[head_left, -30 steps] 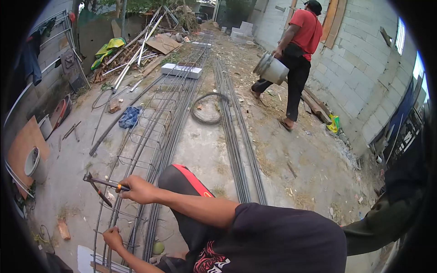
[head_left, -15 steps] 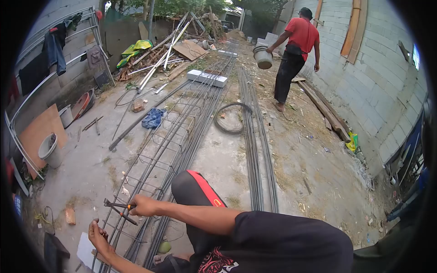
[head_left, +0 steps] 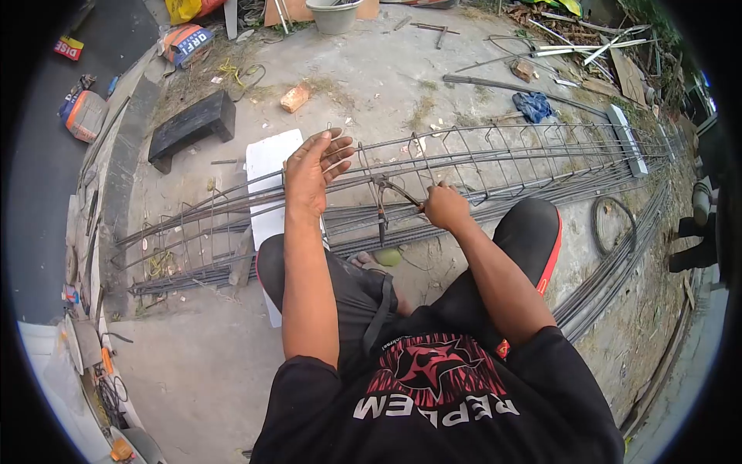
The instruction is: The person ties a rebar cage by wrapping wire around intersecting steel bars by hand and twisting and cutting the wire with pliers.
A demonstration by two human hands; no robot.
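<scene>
My left hand point(head_left: 309, 170) is raised above the rebar cage point(head_left: 464, 155), thumb and index finger pinched on a thin piece of tie wire point(head_left: 330, 126); the other fingers are loosely curled. My right hand point(head_left: 446, 207) grips one handle of a pair of pincers point(head_left: 400, 191). Their jaws lie over the cage's bars and the second handle hangs free, spread away. The cage is of long bars with square stirrups, and it runs from left to right in front of my knees. A white block point(head_left: 627, 141) sits under its far right end.
Loose rebar point(head_left: 610, 263) and a coil of wire point(head_left: 613, 224) lie to the right. A black bench point(head_left: 193, 131), a brick point(head_left: 294, 97) and a bucket point(head_left: 335, 15) stand beyond the cage. Another person's dark trouser legs point(head_left: 690, 243) show at the right edge.
My view has swung left and down. My left hand has risen over the cage with the wire; my right hand still holds the pincers. The other person has shifted to the right edge.
</scene>
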